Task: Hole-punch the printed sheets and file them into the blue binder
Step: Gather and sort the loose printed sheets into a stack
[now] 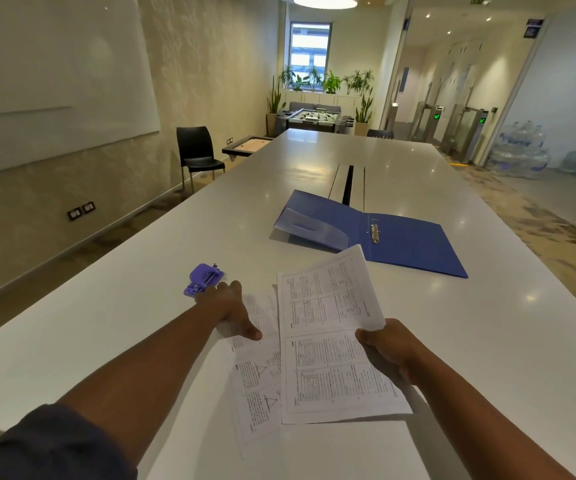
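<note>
Long and white, a conference table (400,168) fills the middle of the frame and runs toward a window at the upper centre. At lower centre a stack of printed sheets (335,337) is held up off the table by the right hand (388,348), whose fingers are curled round the stack's right edge, thumb on top. Just to the left, partly covered by that stack, further printed pages (255,386) lie flat on the table. The left hand (232,308) is stretched out over their upper part with fingers straight and relaxed, thumb pointing to the right; whether its palm presses the paper cannot be told. Touching or just beyond its fingertips, a purple hole punch (203,278) sits on the table. Toward the centre right, the blue binder (414,242) lies open with its metal rings (375,233) exposed, its near corner just behind the top of the held stack. A black chair (196,154) stands by the wall at centre left, below a whiteboard (54,81) in the upper left. Potted plants (331,81) and a foosball table (314,117) are seen under the window, and water bottles (522,154) are stacked at the right.
</note>
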Demonstrator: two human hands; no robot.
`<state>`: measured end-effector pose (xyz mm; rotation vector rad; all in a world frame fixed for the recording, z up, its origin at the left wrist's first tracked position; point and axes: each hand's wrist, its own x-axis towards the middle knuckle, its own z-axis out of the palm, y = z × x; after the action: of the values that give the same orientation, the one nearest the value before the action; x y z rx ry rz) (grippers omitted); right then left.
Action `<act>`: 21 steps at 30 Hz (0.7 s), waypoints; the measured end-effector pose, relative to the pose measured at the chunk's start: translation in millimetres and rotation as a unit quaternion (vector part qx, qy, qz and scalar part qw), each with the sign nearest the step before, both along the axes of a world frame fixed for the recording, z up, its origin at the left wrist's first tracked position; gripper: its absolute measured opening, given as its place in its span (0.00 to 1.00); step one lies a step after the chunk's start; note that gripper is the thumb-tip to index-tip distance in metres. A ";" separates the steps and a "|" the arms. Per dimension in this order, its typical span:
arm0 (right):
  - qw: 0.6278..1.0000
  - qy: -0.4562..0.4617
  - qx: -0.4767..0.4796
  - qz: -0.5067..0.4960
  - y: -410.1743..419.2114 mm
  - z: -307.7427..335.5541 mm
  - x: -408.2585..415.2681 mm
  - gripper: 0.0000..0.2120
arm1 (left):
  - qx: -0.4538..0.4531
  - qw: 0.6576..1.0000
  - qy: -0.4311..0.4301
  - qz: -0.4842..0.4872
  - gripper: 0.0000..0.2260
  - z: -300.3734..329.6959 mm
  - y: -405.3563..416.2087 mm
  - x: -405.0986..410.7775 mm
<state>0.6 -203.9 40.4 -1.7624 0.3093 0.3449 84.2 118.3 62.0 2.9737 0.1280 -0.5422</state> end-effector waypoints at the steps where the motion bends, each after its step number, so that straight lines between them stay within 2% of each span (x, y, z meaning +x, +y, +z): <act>1: 1.000 0.003 -0.004 0.002 0.1 -0.2 0.0 0.12 | 0.004 1.000 -0.002 0.003 0.51 -0.2 0.3 0.6; 8: 1.000 0.010 -0.018 -0.012 -2.7 -9.7 1.3 0.14 | -0.047 0.998 0.013 0.026 0.55 -5.4 5.0 -0.6; 13: 0.999 0.020 -0.033 -0.020 0.1 -13.8 4.3 0.15 | -0.126 0.991 0.016 0.045 0.50 -6.2 0.8 -3.4; 17: 0.999 0.013 -0.035 -0.017 -0.8 -16.7 6.1 0.16 | -0.156 0.985 -0.026 0.066 0.50 -6.8 -4.8 -8.0; 19: 1.000 0.013 -0.017 -0.016 -2.3 -17.5 5.8 0.16 | -0.214 0.969 -0.079 0.098 0.52 -9.7 -8.7 -9.4; 21: 1.000 0.023 0.016 -0.008 -3.7 -17.2 5.0 0.17 | -0.321 0.920 -0.161 0.158 0.51 -12.3 -14.6 -11.6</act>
<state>5.7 -207.6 23.2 -1.7217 0.3491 0.3764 72.6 103.7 49.7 2.2878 0.3208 -0.0287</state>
